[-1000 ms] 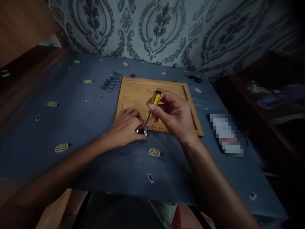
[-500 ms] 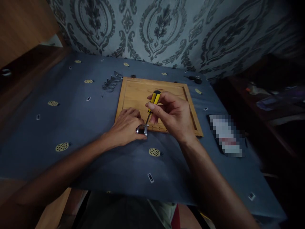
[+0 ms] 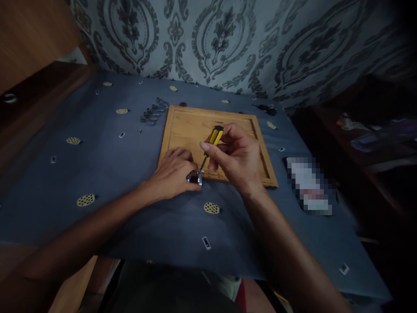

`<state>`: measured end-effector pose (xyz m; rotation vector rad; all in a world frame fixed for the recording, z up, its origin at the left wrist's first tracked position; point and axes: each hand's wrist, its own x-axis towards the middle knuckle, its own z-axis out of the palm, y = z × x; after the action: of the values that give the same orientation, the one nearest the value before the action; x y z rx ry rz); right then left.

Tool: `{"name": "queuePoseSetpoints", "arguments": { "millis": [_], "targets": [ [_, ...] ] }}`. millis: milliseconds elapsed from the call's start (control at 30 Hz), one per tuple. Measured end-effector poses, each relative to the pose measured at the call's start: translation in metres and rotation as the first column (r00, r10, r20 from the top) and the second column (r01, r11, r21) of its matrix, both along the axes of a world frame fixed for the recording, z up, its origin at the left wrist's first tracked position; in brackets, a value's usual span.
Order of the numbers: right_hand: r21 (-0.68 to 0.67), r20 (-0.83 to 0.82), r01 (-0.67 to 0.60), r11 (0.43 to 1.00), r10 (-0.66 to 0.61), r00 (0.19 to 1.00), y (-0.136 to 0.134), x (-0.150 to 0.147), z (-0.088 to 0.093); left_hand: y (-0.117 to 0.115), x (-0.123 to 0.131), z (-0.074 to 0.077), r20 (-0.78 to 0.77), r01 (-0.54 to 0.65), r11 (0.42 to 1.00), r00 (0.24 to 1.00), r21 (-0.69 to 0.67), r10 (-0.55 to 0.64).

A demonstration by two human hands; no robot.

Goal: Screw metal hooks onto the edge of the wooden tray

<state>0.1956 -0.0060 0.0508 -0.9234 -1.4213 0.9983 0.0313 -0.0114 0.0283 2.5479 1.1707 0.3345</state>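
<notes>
A blue-covered desk (image 3: 156, 234) carries a framed wooden panel (image 3: 187, 128). The right hand (image 3: 239, 156) grips a yellow-and-black screwdriver (image 3: 216, 135) by its handle, tilted with the tip down at the panel's near edge. The left hand (image 3: 176, 172), curled over that edge, holds a shiny metal piece (image 3: 200, 178) just under the tip.

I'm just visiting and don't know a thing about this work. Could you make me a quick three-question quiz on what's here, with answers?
1. Which hand holds the yellow-and-black screwdriver?
2. True or false: the wooden panel stands upright on its edge.
3. Fill in: the screwdriver slants down toward a shiny metal piece at the ____ hand.

Key
1. The right hand.
2. False; it lies flat on the blue cloth.
3. Left; the left hand touches it.
</notes>
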Motion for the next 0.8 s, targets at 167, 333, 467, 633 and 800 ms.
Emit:
{"name": "queuePoseSetpoints", "arguments": {
  "millis": [167, 333, 467, 633, 800],
  "targets": [
    [0.059, -0.022, 0.056, 0.997, -0.054, 0.998, -0.004, 0.000, 0.005, 0.000, 0.000, 0.000, 0.017, 0.013, 1.000, 1.000, 0.000, -0.013],
    [0.114, -0.154, 0.314, 0.943, -0.295, 0.943, 0.007, 0.013, 0.001, 0.001, 0.000, 0.001, 0.034, 0.005, 1.000, 0.999, -0.019, -0.005],
    [-0.232, -0.321, 0.347, 0.909, -0.408, 0.855, 0.028, 0.031, -0.023, 0.001, -0.001, -0.001, 0.061, 0.010, 1.000, 0.998, -0.008, -0.009],
    [-0.586, -0.251, 0.214, 0.782, -0.425, 0.870, 0.034, 0.051, -0.044, 0.001, -0.002, -0.006, 0.091, 0.014, 1.000, 0.996, 0.023, -0.016],
    [-0.615, -0.148, 0.178, 0.768, -0.334, 0.931, 0.020, 0.076, -0.039, 0.001, -0.002, -0.007, 0.084, 0.022, 0.999, 0.996, 0.034, -0.024]
  ]
}}
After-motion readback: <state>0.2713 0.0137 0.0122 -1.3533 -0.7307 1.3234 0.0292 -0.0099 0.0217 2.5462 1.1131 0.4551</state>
